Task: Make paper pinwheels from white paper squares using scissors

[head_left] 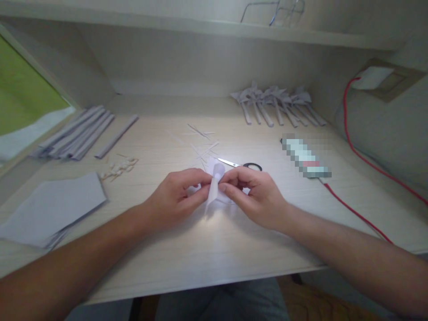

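Observation:
Between my hands, above the middle of the desk, is a small folded piece of white paper [214, 189] with a curled part at its top. My left hand [182, 191] pinches its left side between thumb and fingers. From the other side, my right hand [252, 194] grips it with thumb and forefinger. Just behind the right fingers lie scissors [234, 164] with black handles, blades pointing left. Thin white paper strips [203, 149] are scattered beyond the hands. My fingers hide part of the folded paper.
Rolled paper tubes [78, 133] lie at the left, near small pale bits [119, 168] and a stack of paper sheets [56, 207]. Several paper pinwheel-like pieces on sticks [276, 104] rest at the back right. A blurred phone [304, 158] has a red cable [357, 214]. A shelf [200, 29] hangs overhead.

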`<action>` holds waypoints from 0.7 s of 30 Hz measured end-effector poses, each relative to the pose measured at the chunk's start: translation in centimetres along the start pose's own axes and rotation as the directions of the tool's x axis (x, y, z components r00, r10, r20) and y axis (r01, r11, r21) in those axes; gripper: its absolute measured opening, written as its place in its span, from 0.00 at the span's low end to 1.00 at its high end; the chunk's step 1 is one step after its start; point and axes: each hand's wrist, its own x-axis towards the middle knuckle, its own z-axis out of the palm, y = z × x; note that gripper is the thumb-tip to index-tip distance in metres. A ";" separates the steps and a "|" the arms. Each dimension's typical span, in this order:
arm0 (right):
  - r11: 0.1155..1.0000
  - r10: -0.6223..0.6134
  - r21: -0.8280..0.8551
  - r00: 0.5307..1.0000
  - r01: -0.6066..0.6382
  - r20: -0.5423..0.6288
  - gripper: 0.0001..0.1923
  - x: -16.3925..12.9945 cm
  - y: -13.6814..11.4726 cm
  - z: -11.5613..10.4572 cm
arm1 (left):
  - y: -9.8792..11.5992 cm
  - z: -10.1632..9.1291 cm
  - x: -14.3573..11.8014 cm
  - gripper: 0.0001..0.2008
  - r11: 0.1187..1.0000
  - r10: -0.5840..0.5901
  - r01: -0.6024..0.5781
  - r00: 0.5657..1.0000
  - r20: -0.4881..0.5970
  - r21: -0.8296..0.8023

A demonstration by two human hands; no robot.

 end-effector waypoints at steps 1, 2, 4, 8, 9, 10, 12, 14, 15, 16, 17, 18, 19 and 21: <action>1.000 0.006 0.006 1.000 -0.006 -0.002 0.05 0.0 -0.1 -0.1 | 0.1 0.0 0.0 0.08 1.000 -0.006 0.006 1.000 -0.011 -0.006; 1.000 0.012 0.002 1.000 -0.012 -0.002 0.05 0.1 -0.1 -0.2 | 0.1 0.1 0.1 0.08 1.000 -0.013 0.013 1.000 -0.024 -0.016; 1.000 0.010 -0.029 1.000 -0.010 0.003 0.05 0.2 -0.3 -0.6 | 0.2 0.1 0.1 0.09 0.998 -0.033 0.031 0.998 -0.046 -0.048; 0.990 -0.073 -0.119 0.997 0.070 -0.021 0.07 0.3 -0.3 -1.0 | 0.5 0.3 0.4 0.10 0.990 -0.087 0.078 0.993 -0.076 -0.118; 0.986 -0.096 -0.138 0.995 0.091 -0.029 0.07 0.3 -0.3 -0.9 | 0.5 0.3 0.4 0.11 0.989 -0.091 0.081 0.993 -0.079 -0.120; 0.981 -0.117 -0.158 0.993 0.110 -0.034 0.07 0.3 -0.2 -0.8 | 0.5 0.3 0.4 0.11 0.990 -0.089 0.080 0.993 -0.080 -0.114; 0.969 -0.155 -0.200 0.987 0.145 -0.038 0.07 0.2 -0.2 -0.7 | 0.5 0.3 0.3 0.11 0.993 -0.070 0.064 0.995 -0.067 -0.098; 0.959 -0.186 -0.222 0.982 0.174 -0.033 0.07 0.2 -0.4 -0.7 | 0.4 0.3 0.2 0.11 0.991 -0.070 0.064 0.996 -0.052 -0.122; 0.961 -0.191 -0.212 0.981 0.180 -0.032 0.07 0.3 -0.6 -0.9 | 0.3 0.3 0.2 0.11 0.985 -0.081 0.072 0.995 -0.053 -0.160; 0.968 -0.183 -0.182 0.982 0.173 -0.039 0.07 0.3 -0.7 -1.1 | 0.2 0.4 0.2 0.11 0.973 -0.103 0.087 0.993 -0.062 -0.214; 0.978 -0.164 -0.136 0.985 0.155 -0.057 0.08 0.4 -0.9 -1.4 | 0.2 0.4 0.1 0.11 0.954 -0.131 0.104 0.988 -0.080 -0.280; 0.989 -0.135 -0.078 0.987 0.128 -0.086 0.09 0.5 -1.0 -1.7 | 0.2 0.4 0.2 0.12 0.929 -0.161 0.115 0.981 -0.104 -0.351; 0.996 -0.093 -0.011 0.988 0.092 -0.124 0.11 0.6 -1.1 -1.9 | 0.2 0.5 0.2 0.13 0.903 -0.199 0.132 0.972 -0.127 -0.408; 0.991 0.023 0.132 0.985 0.000 -0.171 0.14 0.9 -1.1 -2.1 | 0.2 0.6 0.2 0.15 0.870 -0.256 0.149 0.951 -0.173 -0.470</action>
